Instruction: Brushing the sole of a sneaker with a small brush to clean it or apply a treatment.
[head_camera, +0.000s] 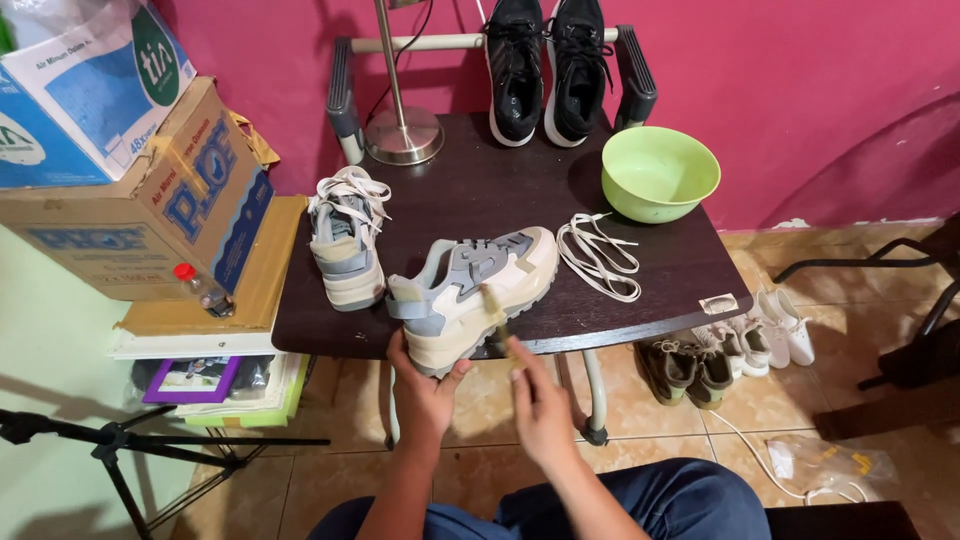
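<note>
sneaker (470, 295) in hands, brush (500, 325) blurred

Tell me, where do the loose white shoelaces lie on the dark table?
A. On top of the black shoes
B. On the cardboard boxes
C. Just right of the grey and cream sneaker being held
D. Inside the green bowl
C: the loose white shoelaces lie bare on the dark table, right of the grey and cream sneaker that the left hand steadies, in front of the green bowl.
</note>
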